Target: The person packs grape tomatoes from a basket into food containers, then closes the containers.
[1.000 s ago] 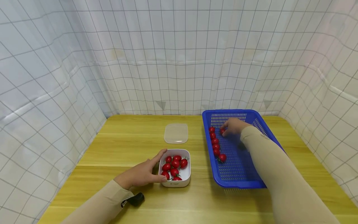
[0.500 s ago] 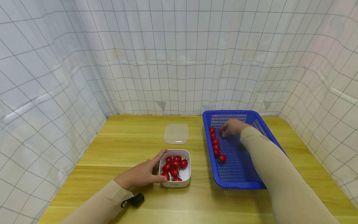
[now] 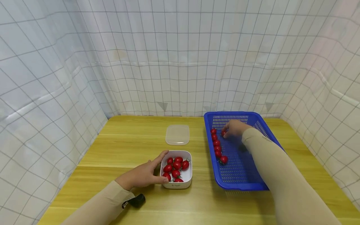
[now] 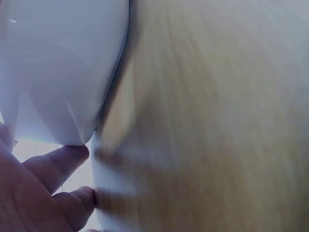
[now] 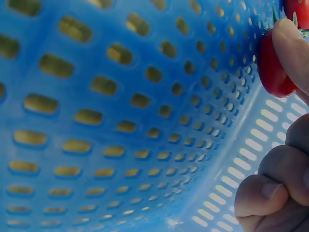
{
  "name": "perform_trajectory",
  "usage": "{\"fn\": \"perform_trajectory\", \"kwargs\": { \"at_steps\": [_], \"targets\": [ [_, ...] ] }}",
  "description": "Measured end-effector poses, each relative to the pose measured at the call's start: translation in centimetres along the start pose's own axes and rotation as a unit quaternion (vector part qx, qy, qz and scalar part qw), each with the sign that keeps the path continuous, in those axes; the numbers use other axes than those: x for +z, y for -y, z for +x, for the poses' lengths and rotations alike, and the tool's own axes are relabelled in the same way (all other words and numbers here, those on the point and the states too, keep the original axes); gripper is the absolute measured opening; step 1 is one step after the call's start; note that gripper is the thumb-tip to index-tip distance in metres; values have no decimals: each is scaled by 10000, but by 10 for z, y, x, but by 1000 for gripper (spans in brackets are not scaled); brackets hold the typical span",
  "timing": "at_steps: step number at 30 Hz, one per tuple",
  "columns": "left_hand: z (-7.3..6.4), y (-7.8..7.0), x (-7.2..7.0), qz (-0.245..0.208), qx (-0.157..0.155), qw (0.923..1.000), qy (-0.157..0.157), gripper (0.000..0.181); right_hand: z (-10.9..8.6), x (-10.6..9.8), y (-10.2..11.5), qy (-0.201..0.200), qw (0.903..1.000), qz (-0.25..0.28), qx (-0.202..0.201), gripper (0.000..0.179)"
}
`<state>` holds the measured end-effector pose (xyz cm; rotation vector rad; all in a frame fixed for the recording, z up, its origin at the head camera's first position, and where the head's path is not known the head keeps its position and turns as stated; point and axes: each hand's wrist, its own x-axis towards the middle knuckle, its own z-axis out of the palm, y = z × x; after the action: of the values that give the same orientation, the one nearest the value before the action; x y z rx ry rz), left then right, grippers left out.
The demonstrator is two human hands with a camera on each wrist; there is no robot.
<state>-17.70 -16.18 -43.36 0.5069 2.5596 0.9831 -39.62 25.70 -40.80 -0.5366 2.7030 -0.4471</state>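
A white square container (image 3: 187, 175) holds several red cherry tomatoes (image 3: 177, 165) with green stems. My left hand (image 3: 142, 175) rests against its left side, thumb at the near corner and index finger at the far one, both fairly straight. The left wrist view shows fingertips (image 4: 79, 152) touching the container wall (image 4: 63, 72). Inside the blue basket (image 3: 239, 175), my right hand (image 3: 237, 127) pinches a cherry tomato (image 5: 273, 67). The thumb lies on that tomato in the right wrist view; the fingers behind it are curled. More tomatoes (image 3: 217, 142) line the basket's left side.
A translucent lid (image 3: 177, 135) lies flat on the wooden table (image 3: 132, 131) behind the container. White gridded curtains (image 3: 185, 62) enclose the back and both sides. The basket's raised rim (image 3: 215, 168) stands between the container and the right hand.
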Motion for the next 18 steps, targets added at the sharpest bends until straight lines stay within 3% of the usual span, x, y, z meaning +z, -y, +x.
{"fn": "perform_trajectory", "kwargs": {
  "at_steps": [11,18],
  "targets": [
    [0,2,0,-8,-52,10000,33,107,-7,-20,12,-160,9964,-563,-619,33],
    [1,2,-1,-40,-108,9999,27,106,-27,-46,43,-537,9963,-70,-665,43]
  ]
}}
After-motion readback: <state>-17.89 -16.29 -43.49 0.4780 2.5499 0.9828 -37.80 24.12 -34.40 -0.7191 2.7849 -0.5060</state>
